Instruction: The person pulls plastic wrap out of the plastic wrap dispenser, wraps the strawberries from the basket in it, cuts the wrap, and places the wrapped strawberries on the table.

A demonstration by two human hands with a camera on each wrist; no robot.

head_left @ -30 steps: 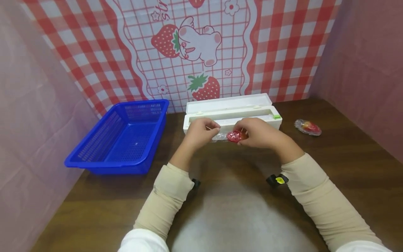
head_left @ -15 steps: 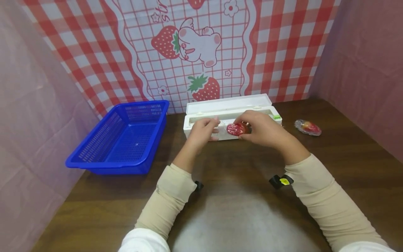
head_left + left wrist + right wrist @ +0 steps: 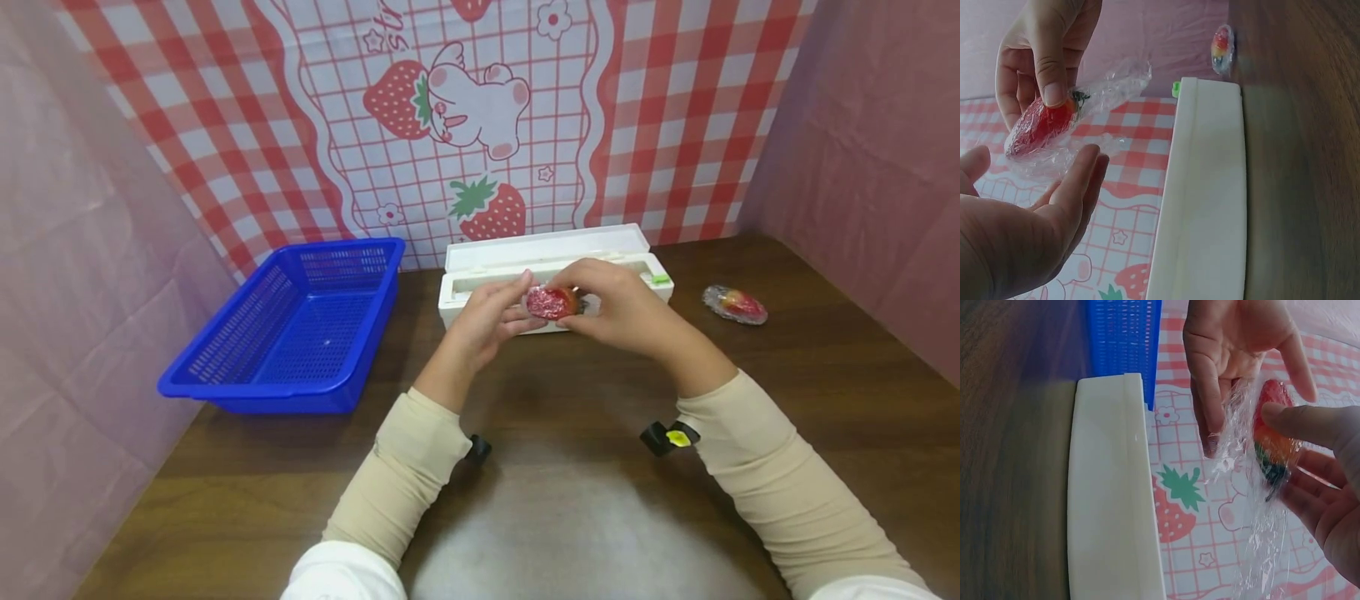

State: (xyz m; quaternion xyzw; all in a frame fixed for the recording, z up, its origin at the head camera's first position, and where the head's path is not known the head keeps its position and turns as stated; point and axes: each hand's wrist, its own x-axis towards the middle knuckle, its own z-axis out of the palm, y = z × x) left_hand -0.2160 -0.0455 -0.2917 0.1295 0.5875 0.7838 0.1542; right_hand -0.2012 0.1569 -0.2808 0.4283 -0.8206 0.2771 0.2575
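Note:
In front of the white box my right hand pinches a red toy strawberry between thumb and fingers. Clear cling film clings around the strawberry, with loose ends trailing past its green leafy end. My left hand is beside the strawberry's red tip, its fingers extended and its thumb held apart. In the left wrist view, those fingers lie along the loose film, touching or nearly touching it. Both hands are raised above the table.
The long white cling film box stands at the back with its lid up and a green piece at its right end. A blue plastic basket is at left. Another film-wrapped strawberry lies at right on the wooden table.
The strawberry has been lifted from the box front and shifted slightly left toward my left hand. My left fingers, bent at the film a second ago, have straightened and come beside it.

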